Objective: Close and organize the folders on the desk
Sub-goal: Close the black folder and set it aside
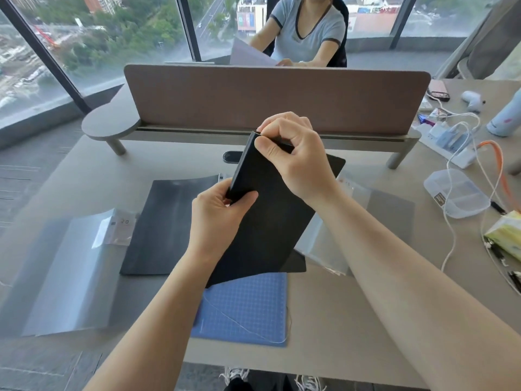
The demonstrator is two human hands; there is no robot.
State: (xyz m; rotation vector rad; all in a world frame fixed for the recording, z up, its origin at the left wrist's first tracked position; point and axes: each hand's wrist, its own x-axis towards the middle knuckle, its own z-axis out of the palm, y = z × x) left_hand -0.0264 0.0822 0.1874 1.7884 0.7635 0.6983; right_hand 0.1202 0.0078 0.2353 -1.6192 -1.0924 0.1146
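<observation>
I hold a black folder (pixel 270 221) tilted up over the middle of the desk. My left hand (pixel 220 218) grips the lower end of its spine. My right hand (pixel 293 156) pinches the upper end of the spine. A second black folder (pixel 166 224) lies flat on the desk to the left, partly under the held one. A translucent grey folder (pixel 64 272) with a "20" label lies further left. Another translucent folder (pixel 377 218) lies to the right, partly hidden by my right arm.
A blue cutting mat (pixel 248 306) lies at the desk's front edge. A brown divider panel (pixel 276 97) stands across the back, with a person seated behind it. On the right are a clear plastic box (pixel 456 193), cables, a tissue pack (pixel 504 235) and a bottle (pixel 507 117).
</observation>
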